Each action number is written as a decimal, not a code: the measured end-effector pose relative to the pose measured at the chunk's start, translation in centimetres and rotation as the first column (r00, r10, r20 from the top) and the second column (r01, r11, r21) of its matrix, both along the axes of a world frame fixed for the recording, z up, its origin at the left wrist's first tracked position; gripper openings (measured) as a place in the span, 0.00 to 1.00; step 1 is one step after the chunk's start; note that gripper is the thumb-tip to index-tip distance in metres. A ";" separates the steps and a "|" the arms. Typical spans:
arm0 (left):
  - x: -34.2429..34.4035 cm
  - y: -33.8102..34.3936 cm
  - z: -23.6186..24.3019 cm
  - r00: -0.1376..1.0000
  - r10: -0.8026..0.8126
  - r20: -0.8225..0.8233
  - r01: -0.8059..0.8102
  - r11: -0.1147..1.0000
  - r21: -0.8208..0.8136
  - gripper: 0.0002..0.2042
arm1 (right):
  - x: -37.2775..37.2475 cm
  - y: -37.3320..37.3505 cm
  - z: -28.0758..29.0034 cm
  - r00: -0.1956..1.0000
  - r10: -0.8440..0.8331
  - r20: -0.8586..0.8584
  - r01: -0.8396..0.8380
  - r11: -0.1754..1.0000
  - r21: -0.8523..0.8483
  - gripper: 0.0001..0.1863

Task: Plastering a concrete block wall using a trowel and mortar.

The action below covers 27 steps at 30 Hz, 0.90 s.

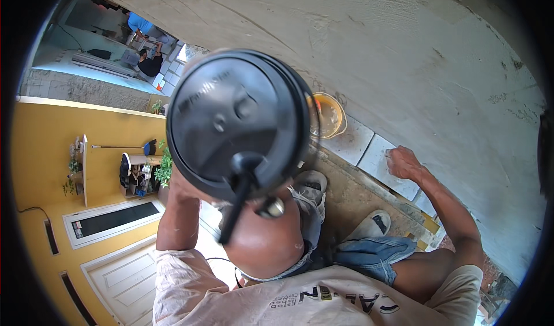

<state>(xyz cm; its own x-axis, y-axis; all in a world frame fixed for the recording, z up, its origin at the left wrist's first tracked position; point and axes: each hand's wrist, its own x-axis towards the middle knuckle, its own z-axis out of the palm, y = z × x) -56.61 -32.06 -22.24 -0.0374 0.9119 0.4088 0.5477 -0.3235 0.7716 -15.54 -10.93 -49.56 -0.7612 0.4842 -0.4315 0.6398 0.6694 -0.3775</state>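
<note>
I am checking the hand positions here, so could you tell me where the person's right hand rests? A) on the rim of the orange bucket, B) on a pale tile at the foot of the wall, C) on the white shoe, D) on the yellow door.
B: the right hand lies closed, knuckles up, on a pale tile by the grey wall, well apart from the orange bucket and the white shoe.

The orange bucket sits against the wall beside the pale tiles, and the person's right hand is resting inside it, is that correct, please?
Not quite. In the head view the orange bucket does sit against the wall beside the pale tiles, but the right hand is not inside it: it rests on a tile farther along, apart from the bucket.
</note>
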 end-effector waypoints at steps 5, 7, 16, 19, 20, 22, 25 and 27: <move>-10.0 -0.6 -3.4 0.808 0.525 0.268 -0.536 0.844 -0.037 0.30 | -1.3 -0.1 1.4 1.000 0.017 0.010 -0.017 1.000 0.005 0.11; -10.3 0.2 -3.6 0.820 0.553 0.149 -0.544 0.833 -0.099 0.30 | -0.8 -0.1 0.8 1.000 0.019 -0.007 -0.019 1.000 0.007 0.11; -5.8 1.8 -3.3 0.885 0.465 0.018 -0.458 0.876 -0.151 0.34 | -4.3 0.5 8.8 0.981 -0.096 -0.167 0.062 0.978 -0.198 0.12; -2.1 4.6 -2.3 0.948 0.311 -0.068 -0.317 0.904 -0.288 0.38 | -7.3 -0.8 15.8 0.903 -0.257 -0.346 0.152 0.941 -0.301 0.21; -1.2 5.5 -2.5 0.954 0.264 -0.142 -0.295 0.908 -0.299 0.39 | -8.1 -1.0 18.4 0.894 -0.273 -0.354 0.161 0.936 -0.313 0.25; 1.3 7.1 -3.2 0.980 0.197 0.028 -0.183 0.948 -0.261 0.40 | -9.2 -1.5 22.7 0.855 -0.300 -0.423 0.170 0.932 -0.319 0.39; 4.4 9.6 -4.6 0.990 0.090 0.109 -0.064 0.971 -0.229 0.40 | -9.6 -2.6 25.1 0.770 -0.302 -0.561 0.185 0.949 -0.256 0.52; 6.5 11.1 -5.8 0.990 0.069 0.127 -0.049 0.987 -0.155 0.41 | -9.4 -2.9 25.4 0.715 -0.276 -0.643 0.189 0.961 -0.203 0.57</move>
